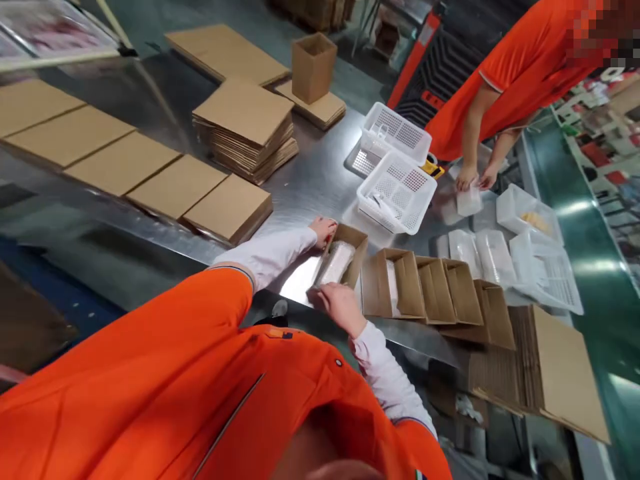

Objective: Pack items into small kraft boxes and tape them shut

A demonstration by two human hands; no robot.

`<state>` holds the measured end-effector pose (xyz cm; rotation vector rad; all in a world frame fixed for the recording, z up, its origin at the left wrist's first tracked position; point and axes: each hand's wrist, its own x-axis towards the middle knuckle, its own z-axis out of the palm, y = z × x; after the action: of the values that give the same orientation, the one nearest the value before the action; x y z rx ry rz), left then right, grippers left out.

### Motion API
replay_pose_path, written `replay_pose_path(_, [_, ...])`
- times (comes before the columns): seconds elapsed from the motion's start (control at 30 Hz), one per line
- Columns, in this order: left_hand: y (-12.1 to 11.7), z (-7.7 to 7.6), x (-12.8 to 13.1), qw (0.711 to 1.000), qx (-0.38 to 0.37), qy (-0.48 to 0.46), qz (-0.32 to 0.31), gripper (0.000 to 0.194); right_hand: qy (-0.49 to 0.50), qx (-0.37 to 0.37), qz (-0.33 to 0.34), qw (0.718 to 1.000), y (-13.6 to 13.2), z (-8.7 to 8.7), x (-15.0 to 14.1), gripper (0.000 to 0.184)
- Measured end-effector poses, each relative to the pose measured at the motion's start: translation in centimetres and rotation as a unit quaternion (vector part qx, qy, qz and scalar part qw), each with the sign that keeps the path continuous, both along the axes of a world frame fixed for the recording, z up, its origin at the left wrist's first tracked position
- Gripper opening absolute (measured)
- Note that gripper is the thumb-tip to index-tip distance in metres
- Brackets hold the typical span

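A small open kraft cardboard box (349, 248) sits tilted on the steel table's edge, with a white-wrapped, translucent item (336, 263) lying inside. My left hand (323, 231) holds the box's far end. My right hand (340, 307) grips its near end, with the fingers against the lower corner. Both white sleeves stick out from my orange vest (150, 373). Open cardboard boxes (393, 287) stand in a row just right of the held box.
Flat cardboard sheets (123, 163) and stacks (245, 127) lie on the steel table (305, 173). White plastic baskets (397, 190) hold wrapped items. Across the table, a co-worker's hands (475, 179) rest at a wrapped item (470, 201). Flattened cartons (555, 373) lie at the lower right.
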<state>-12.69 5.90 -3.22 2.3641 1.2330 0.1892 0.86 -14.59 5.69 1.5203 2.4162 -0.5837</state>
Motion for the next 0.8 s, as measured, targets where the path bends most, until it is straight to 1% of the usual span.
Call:
replay_pose_path(0.07, [0.8, -0.8, -0.3, 0.999, -0.023, 0.020, -0.043, 0.066, 0.018, -0.023, -0.032, 0.999, -0.4, 0.3, -1.1, 0.031])
replay_pose_path(0.13, [1.3, -1.5, -0.4, 0.995, -0.063, 0.054, -0.061, 0.071, 0.016, -0.043, -0.050, 0.998, -0.5, 0.5, -1.8, 0.030])
replay_pose_path(0.2, [1.3, -1.6, -0.7, 0.991, -0.094, 0.085, -0.049, 0.074, -0.016, -0.070, -0.058, 0.996, -0.1, 0.6, -2.3, 0.028])
replay_pose_path(0.27, [0.8, -1.1, -1.8, 0.990, -0.098, 0.098, -0.019, 0.075, -0.041, -0.097, -0.058, 0.993, 1.0, 0.9, -2.7, 0.024])
replay_pose_path(0.33, [-0.1, 0.2, -4.1, 0.989, -0.092, 0.109, 0.022, 0.070, -0.023, -0.118, -0.048, 0.992, 3.1, 1.2, -3.0, 0.021])
replay_pose_path(0.4, [-1.5, 2.0, -7.6, 0.985, -0.095, 0.132, 0.064, 0.065, 0.025, -0.150, -0.043, 0.987, 5.7, 1.3, -3.5, 0.018])
replay_pose_path(0.47, [-3.3, 3.9, -11.9, 0.974, -0.119, 0.170, 0.095, 0.063, 0.078, -0.212, -0.084, 0.970, 8.4, 1.0, -4.1, 0.015])
replay_pose_path(0.53, [-5.8, 5.7, -15.8, 0.960, -0.157, 0.207, 0.103, 0.060, 0.123, -0.274, -0.150, 0.942, 10.6, 0.3, -5.0, 0.016])
replay_pose_path(0.57, [-7.4, 6.3, -17.3, 0.954, -0.177, 0.221, 0.098, 0.058, 0.130, -0.286, -0.173, 0.933, 11.3, -0.1, -5.4, 0.017])
replay_pose_path(0.6, [-9.0, 6.9, -18.4, 0.950, -0.195, 0.229, 0.090, 0.057, 0.118, -0.279, -0.182, 0.935, 11.9, -0.6, -5.8, 0.018])
replay_pose_path(0.63, [-10.7, 7.3, -19.0, 0.946, -0.210, 0.232, 0.080, 0.057, 0.087, -0.249, -0.177, 0.948, 12.2, -1.0, -6.1, 0.020])
replay_pose_path(0.67, [-12.4, 7.5, -19.0, 0.946, -0.219, 0.230, 0.067, 0.059, 0.042, -0.201, -0.162, 0.965, 12.4, -1.5, -6.4, 0.026])
replay_pose_path(0.7, [-13.8, 7.7, -18.5, 0.948, -0.223, 0.222, 0.053, 0.061, -0.012, -0.150, -0.146, 0.978, 12.4, -1.9, -6.5, 0.035])
replay_pose_path(0.73, [-15.0, 7.7, -17.7, 0.951, -0.224, 0.211, 0.039, 0.064, -0.061, -0.108, -0.129, 0.984, 12.3, -2.2, -6.5, 0.043])
replay_pose_path(0.77, [-15.8, 7.6, -16.5, 0.955, -0.220, 0.196, 0.026, 0.068, -0.100, -0.082, -0.114, 0.985, 12.1, -2.4, -6.3, 0.050])
replay_pose_path(0.8, [-16.3, 7.5, -15.2, 0.958, -0.220, 0.182, 0.015, 0.072, -0.126, -0.073, -0.100, 0.984, 11.9, -2.5, -6.0, 0.053])
